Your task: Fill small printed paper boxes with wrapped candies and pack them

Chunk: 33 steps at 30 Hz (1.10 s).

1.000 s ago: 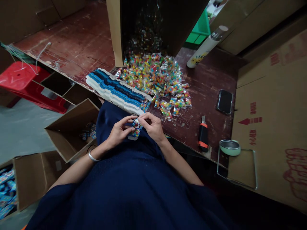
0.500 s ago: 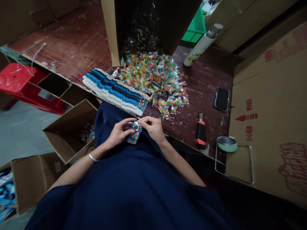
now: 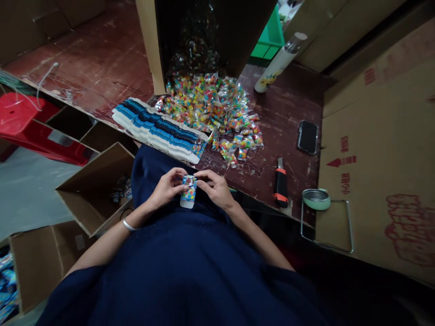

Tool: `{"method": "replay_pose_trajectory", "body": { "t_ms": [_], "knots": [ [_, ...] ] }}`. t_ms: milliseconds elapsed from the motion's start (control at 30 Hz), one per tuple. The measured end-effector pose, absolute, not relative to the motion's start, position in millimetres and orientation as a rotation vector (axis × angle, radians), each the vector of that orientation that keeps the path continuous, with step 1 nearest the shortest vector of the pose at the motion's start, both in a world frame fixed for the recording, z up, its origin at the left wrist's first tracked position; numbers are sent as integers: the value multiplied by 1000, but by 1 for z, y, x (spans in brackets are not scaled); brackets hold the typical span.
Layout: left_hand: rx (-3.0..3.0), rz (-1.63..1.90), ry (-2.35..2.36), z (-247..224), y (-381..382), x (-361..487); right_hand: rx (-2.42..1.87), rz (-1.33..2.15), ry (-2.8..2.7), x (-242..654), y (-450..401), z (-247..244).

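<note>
A small printed cardboard box (image 3: 189,190), blue with colourful pictures, is held over my lap with its white flap at the lower end. My left hand (image 3: 169,186) grips its left side between thumb and fingers. My right hand (image 3: 215,186) is at its upper right edge, fingers bent and thumb against the side. Just beyond, a row of flat, overlapping blue-and-white boxes (image 3: 159,131) lies along the table edge. Behind that row is a heap of clear sachets of multicoloured candy (image 3: 210,104), spilling from a large carton (image 3: 151,45).
On the table's right are a utility knife (image 3: 281,185) with its blade out, a phone (image 3: 307,136) and a white bottle (image 3: 280,63). A green cup (image 3: 316,199) sits at the right edge. Open cartons (image 3: 98,185) and a red stool (image 3: 20,117) stand at left.
The small box has turned more upright, with its front showing. My right fingers have shifted from pinching its top to its right upper edge. The view has moved slightly.
</note>
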<state>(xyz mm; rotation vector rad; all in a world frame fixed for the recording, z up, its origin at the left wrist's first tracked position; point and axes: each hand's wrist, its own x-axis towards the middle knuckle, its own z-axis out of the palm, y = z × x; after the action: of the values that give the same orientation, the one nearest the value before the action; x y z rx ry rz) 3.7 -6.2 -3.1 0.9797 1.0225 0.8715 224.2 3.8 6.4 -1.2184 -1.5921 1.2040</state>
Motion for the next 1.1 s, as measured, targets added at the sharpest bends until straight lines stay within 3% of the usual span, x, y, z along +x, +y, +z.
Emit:
{"method": "replay_pose_trajectory", "body": {
  "t_ms": [200,333,433,500,600,667,767,933,1100],
  "knots": [
    [1496,473,1055,14,14,-47,-1813,241,-1648,287,34,-1],
    [1739,105,935,29,18,-71,-1931,115,-1864,307,47,-15],
    [1653,104,917,30,16,-65,-1897,51,-1817,310,46,-16],
    [1523,264,995,24,14,-53,-1806,98,-1711,308,43,-8],
    [1366,485,1086,13,13,-30,-1563,485,-1567,296,33,13],
    [1311,536,1070,7,11,-17,-1419,785,-1518,282,27,30],
    [1286,586,1035,7,7,-5,-1308,971,-1612,262,21,52],
    [1247,668,997,15,0,1,-1224,924,-1993,236,24,60],
    [1101,823,988,11,-6,13,-1358,646,-1922,216,21,44]
  ]
}}
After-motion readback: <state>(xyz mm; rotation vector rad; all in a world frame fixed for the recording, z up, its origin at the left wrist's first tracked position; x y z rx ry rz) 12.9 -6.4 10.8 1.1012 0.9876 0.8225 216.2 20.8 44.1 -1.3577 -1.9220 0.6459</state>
